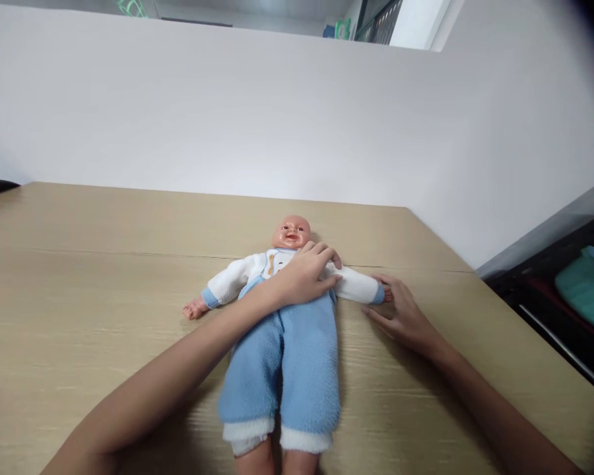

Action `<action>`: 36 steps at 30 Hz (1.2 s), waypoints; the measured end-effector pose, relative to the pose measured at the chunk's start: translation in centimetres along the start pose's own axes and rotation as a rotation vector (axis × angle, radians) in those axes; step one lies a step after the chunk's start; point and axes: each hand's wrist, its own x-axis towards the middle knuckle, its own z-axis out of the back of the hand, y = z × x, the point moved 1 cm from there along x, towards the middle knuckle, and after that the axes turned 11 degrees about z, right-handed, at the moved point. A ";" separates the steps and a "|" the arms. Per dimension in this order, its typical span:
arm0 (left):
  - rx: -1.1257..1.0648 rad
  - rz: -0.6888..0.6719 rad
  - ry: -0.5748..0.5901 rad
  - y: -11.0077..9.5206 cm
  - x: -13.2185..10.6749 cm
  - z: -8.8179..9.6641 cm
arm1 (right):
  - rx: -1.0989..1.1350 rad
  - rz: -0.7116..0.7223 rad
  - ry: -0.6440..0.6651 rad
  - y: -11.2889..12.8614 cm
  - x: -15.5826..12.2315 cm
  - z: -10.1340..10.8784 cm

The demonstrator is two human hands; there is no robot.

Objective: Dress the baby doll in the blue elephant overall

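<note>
Doll (282, 310) in fuzzy light-blue trousers with white cuffs, white top with blue-trimmed sleeves, pale wood-grain table (79, 264), plain white wall (228, 112)

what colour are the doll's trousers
Light blue fleece with white cuffs, on the doll's trousers; the head view shows it.

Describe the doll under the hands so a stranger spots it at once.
A light wooden table meets a white wall. At its middle a baby doll lies face up, left hand on its chest, right hand at its cuff. Its white top and fluffy blue trousers set it apart from the green cloth at right.
</note>
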 end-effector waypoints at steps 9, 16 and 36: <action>0.081 -0.010 0.254 0.9 2.7 -2.0 | 0.286 -0.236 -0.207 2.3 0.4 0.3; 0.119 -0.078 0.140 0.7 1.3 -2.0 | 0.576 -0.239 -0.277 4.4 0.3 -1.0; -0.907 0.261 -0.348 4.4 -2.0 1.6 | 0.913 -0.144 0.199 11.1 4.3 -6.4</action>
